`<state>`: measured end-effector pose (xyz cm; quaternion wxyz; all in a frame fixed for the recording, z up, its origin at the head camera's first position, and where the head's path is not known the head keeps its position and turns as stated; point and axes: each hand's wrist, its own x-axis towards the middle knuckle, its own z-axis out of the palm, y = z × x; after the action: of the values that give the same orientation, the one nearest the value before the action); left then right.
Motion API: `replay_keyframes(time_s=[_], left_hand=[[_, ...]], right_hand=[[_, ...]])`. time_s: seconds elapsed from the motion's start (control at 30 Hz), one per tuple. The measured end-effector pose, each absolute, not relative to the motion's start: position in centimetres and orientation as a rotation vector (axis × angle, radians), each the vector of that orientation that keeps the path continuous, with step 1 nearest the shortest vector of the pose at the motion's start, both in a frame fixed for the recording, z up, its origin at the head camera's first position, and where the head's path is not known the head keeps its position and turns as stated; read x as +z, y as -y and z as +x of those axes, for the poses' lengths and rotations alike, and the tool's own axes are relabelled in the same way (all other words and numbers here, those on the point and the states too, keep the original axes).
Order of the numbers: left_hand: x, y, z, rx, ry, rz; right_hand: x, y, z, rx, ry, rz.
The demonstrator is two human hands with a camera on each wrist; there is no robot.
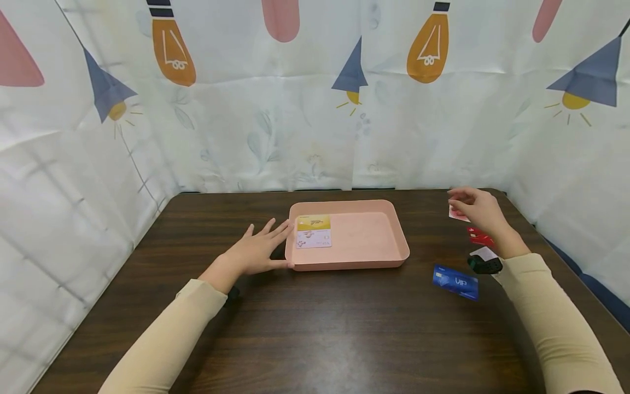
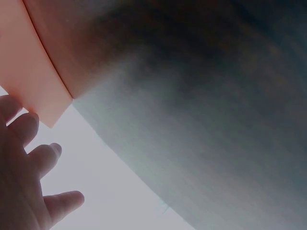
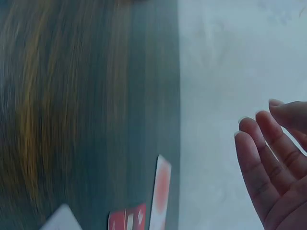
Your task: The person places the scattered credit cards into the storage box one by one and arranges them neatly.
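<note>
**The right hand (image 1: 474, 208) is over the pink-and-white card (image 1: 459, 215)**

Head view: The pink-and-white card lies on the table (image 1: 305, 328), far to the right, partly hidden by the fingers. The right hand is much nearer to it than the left hand (image 1: 253, 251). The tray (image 1: 364, 235) is well apart, off to the card's left. The left hand is spread out at the tray's left edge. The red card (image 1: 479, 237), white card (image 1: 484, 253) and blue card (image 1: 455, 282) lie lower in the view.

Left wrist view: The fingers are apart, close to the tray's wall. I can't tell how hard they touch.

Right wrist view: The fingers bend a little, with no card between them and the thumb. The pink-and-white card lies down and left of them, its long side seeming to run up and down; its bottom end is cut off.
</note>
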<state>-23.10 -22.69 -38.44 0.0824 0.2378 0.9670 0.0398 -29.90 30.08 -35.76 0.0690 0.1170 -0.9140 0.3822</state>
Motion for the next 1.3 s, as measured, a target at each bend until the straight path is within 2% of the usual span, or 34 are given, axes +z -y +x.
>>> replay_keyframes(time_s=[0.27,0.87,1.3], left_hand=[[-38.4,22.7,-23.1,0.115,-2.893,0.718],[-37.8,22.3,-22.8,0.097,-2.889,0.735],[-37.9,22.2,-22.9,0.095,-2.889,0.724]], right_hand=[[-36.5,-32.5,-30.7,1.004,2.833,0.244],[-38.8,-36.5,-32.7,1.066,3.05,-0.041],[-39.7,-39.3,-33.6,1.048,3.175,-0.118]])
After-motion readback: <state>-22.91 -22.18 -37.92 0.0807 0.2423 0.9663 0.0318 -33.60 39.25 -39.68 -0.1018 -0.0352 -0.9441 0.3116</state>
